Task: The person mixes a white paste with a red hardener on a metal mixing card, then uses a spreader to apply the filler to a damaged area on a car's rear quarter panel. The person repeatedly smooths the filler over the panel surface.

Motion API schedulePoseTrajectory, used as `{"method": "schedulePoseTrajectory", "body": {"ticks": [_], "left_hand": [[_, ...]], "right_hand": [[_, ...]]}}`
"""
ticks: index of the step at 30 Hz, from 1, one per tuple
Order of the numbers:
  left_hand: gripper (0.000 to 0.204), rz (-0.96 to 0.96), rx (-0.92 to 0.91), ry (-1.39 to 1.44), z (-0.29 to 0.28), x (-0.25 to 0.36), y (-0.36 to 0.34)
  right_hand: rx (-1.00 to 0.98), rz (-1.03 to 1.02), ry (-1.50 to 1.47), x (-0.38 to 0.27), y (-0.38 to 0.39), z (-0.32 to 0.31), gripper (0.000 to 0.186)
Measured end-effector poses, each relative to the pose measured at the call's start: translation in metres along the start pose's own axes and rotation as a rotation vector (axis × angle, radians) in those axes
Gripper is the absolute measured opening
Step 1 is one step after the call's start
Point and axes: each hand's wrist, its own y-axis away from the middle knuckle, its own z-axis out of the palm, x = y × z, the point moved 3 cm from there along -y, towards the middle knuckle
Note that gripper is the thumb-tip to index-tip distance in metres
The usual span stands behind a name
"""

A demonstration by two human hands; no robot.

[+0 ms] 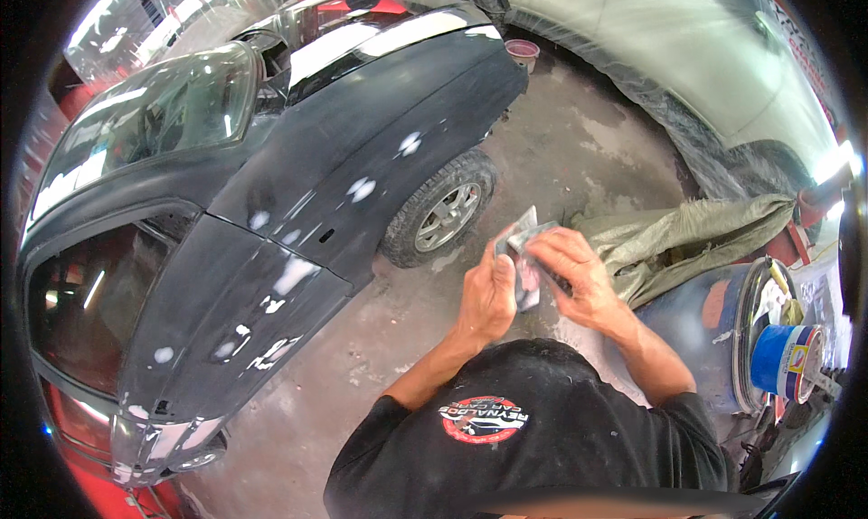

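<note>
Holding a folded grey sheet [523, 248], both hands are pinching it: left hand [488, 297] clenching the lower edge, right hand [579, 279] gripping the top. Sheet is risking tearing or slipping onto the dusty floor [579, 148] if the pull is getting uneven.

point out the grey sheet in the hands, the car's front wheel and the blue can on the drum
grey sheet [524, 232], head view, on its upper part above the fingers
front wheel [447, 216], head view, on the silver rim's hub
blue can [783, 360], head view, on its blue side wall
</note>
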Motion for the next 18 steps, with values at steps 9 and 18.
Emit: {"method": "schedulePoseTrajectory", "body": {"ticks": [9, 18], "left_hand": [[0.039, 0.124, 0.449, 0.339, -0.031, 0.000, -0.022], [0.029, -0.758, 0.159, 0.931, -0.001, -0.030, 0.006]], "right_hand": [[-0.162, -0.034, 0.007, -0.019, 0.015, -0.004, 0.066], [-0.081, 0.010, 0.187, -0.006, 0.028, 0.002, 0.063]]}}
